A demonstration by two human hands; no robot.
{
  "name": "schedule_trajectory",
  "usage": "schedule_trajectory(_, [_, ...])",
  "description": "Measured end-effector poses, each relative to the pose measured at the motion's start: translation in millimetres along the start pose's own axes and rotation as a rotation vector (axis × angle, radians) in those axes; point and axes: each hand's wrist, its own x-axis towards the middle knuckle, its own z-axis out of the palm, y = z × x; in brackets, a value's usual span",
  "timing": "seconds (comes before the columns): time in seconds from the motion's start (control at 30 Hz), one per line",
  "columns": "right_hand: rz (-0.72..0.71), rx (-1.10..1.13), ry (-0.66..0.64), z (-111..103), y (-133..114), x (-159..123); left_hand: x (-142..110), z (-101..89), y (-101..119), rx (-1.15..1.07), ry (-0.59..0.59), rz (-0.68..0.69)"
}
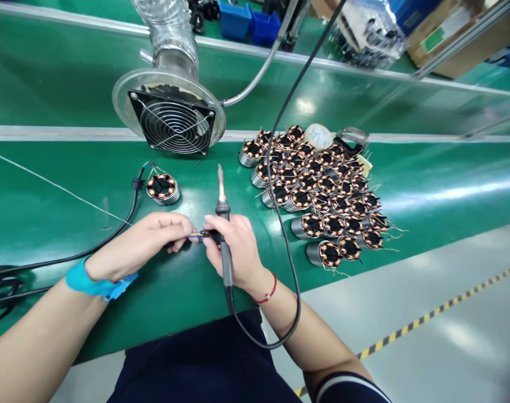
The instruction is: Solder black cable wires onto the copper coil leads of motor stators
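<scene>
My right hand (240, 246) is wrapped around a soldering iron (226, 252), its tip pointing away from me toward the fan. Between the two hands run thin coloured wires (194, 235), with a black piece (205, 234) at the right fingertips; whether that is a cable end or a sleeve I cannot tell. My left hand (166, 232) pinches these wires, thumb against fingers. Just beyond the left hand stands a single motor stator (163, 188) with copper windings. Wires at its upper left lead to a black cable (132, 210) with a grommet.
Many copper-wound stators (322, 184) stand in rows on the green bench at right. A fume extractor fan (177, 123) hangs behind the lone stator. The iron's black cord (286, 235) loops over my right forearm. Coiled cable (3, 291) lies at left; blue bins (235, 21) sit behind.
</scene>
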Motion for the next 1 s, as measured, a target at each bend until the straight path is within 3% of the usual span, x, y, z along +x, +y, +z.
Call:
schedule_trajectory(0.13, [0.047, 0.062, 0.066, 3.7, -3.0, 0.0, 4.7, 7.6, -7.2, 0.17, -0.158, 0.058])
schedule_trajectory(0.23, [0.073, 0.058, 0.059, 4.4, -2.4, 2.3, 6.7, 17.7, -8.9, 0.233, -0.147, 0.111])
schedule_trajectory(0.37, [0.121, 0.092, 0.07, -1.9, 1.0, 3.6, 1.2, 13.8, -0.8, 0.345, 0.099, 0.127])
schedule_trajectory(0.57, [0.227, 0.146, 0.115, -15.4, 17.4, -6.3, -9.2, -28.6, 7.5, 0.483, 0.562, 0.183])
schedule_trajectory(0.63, [0.253, 0.17, 0.116, -16.9, 20.9, -7.8, -8.5, -37.0, 10.7, 0.532, 0.669, 0.185])
schedule_trajectory(0.67, [0.247, 0.176, 0.113, -17.5, 21.2, -8.1, -7.0, -38.1, 13.1, 0.594, 0.658, 0.166])
schedule_trajectory(0.77, [0.202, 0.176, 0.101, -19.2, 18.7, -8.6, 1.3, -30.9, 21.1, 0.826, 0.458, 0.016])
schedule_trajectory(0.83, [0.193, 0.166, 0.089, -19.9, 17.0, -9.3, 7.4, -24.1, 24.7, 0.893, 0.386, -0.064])
schedule_trajectory(0.93, [0.217, 0.141, 0.08, -19.0, 17.5, -10.8, 10.8, -24.8, 25.1, 0.874, 0.411, -0.075])
schedule_trajectory(1.0, [0.232, 0.126, 0.095, -17.5, 19.1, -11.3, 7.7, -36.4, 22.5, 0.84, 0.424, -0.057])
